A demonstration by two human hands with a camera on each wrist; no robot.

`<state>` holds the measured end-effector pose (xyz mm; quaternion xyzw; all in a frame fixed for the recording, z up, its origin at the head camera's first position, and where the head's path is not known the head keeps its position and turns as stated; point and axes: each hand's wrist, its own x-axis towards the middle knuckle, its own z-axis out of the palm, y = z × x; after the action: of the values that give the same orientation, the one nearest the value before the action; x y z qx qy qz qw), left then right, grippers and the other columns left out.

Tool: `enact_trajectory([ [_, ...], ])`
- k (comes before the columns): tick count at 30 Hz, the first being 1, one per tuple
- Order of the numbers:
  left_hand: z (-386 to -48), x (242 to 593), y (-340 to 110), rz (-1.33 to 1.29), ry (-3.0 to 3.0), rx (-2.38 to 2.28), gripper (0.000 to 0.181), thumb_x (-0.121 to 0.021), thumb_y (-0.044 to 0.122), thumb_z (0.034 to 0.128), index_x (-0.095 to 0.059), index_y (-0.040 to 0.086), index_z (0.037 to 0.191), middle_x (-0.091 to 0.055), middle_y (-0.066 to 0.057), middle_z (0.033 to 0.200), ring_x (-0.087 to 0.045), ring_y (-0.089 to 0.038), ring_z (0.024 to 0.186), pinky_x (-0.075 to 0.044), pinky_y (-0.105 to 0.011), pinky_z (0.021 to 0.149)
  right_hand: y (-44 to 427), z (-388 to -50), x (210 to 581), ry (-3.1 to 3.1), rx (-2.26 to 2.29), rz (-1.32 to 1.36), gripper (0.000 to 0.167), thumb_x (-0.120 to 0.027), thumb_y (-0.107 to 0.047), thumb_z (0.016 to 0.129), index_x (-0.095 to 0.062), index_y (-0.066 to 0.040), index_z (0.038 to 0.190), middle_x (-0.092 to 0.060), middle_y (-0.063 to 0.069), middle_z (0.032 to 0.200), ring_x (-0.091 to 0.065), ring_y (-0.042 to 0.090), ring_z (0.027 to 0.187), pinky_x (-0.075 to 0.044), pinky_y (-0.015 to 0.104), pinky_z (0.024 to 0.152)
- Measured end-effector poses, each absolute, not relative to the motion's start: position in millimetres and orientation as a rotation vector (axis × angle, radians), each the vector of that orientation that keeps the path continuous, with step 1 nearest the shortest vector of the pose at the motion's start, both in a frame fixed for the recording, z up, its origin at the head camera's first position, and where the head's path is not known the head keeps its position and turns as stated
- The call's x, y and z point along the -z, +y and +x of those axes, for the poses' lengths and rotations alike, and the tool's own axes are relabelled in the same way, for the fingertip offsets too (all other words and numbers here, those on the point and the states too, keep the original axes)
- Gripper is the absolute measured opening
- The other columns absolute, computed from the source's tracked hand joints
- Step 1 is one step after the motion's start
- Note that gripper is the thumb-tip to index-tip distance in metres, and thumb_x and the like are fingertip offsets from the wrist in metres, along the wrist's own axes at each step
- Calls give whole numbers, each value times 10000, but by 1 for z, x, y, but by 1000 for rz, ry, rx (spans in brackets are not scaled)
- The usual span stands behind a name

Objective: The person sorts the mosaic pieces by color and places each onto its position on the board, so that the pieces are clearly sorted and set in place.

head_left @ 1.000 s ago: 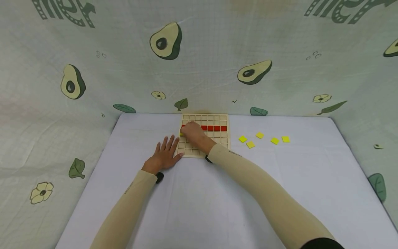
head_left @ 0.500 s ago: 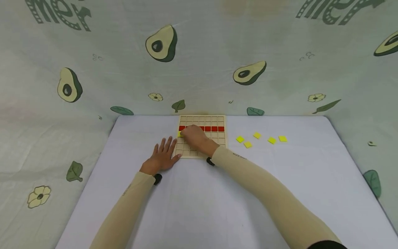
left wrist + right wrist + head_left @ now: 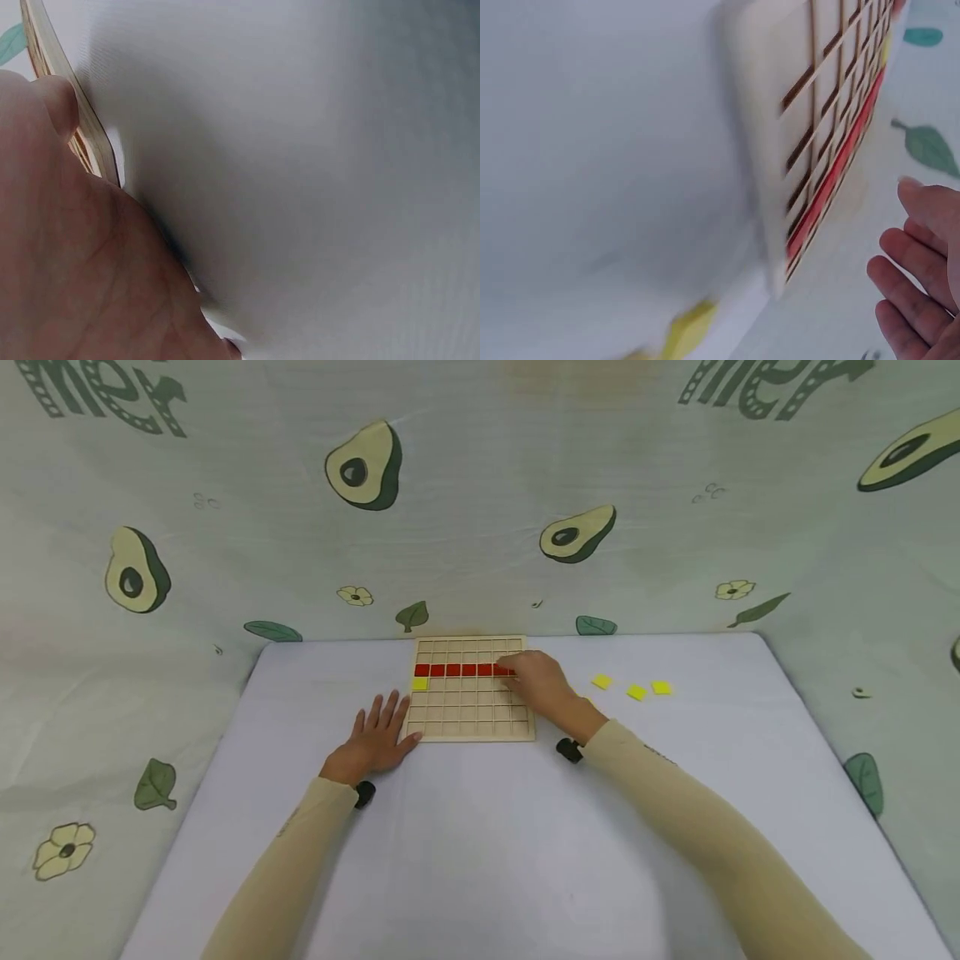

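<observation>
A pale wooden grid board lies toward the back of the white table, with a row of red square tiles in its cells. Below the row's left end, one yellow square tile sits in a cell. My left hand rests flat with fingers spread against the board's left edge; the left wrist view shows this hand beside the wooden rim. Over the board's right side is my right hand, fingers loosely bent. Nothing shows between its fingers in the right wrist view.
Loose yellow tiles lie on the table right of the board, one mostly hidden by my right hand. Behind the table's back edge hangs a pale cloth printed with avocados and leaves.
My right hand has let go of the yellow tile in the left cell and moved right across the board. The left hand stays at the board's edge. The head view has shifted slightly.
</observation>
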<state>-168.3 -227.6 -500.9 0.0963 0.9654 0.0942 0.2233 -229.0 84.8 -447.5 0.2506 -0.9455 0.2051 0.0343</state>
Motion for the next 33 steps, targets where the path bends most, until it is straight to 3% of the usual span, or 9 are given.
enact_trajectory([
  [15,-166,495,-232,258,2659,-275,834,-370,509,1119,36,69,1700,139,-193,1764,157,-434,1614,72,-646,1270,186,-198,466,-2988,-617,593,443,-822,-75,926,-706,11,1344,-711,174,1353,-656,387,1284,-514,529,1080],
  [33,-166,494,-227,297,2651,-335,837,-368,511,1117,29,58,1698,134,-201,1762,167,-436,1611,91,-648,1264,219,-189,477,-3039,-648,699,486,-806,-31,925,-666,39,1385,-694,196,1371,-646,400,1293,-500,550,1087],
])
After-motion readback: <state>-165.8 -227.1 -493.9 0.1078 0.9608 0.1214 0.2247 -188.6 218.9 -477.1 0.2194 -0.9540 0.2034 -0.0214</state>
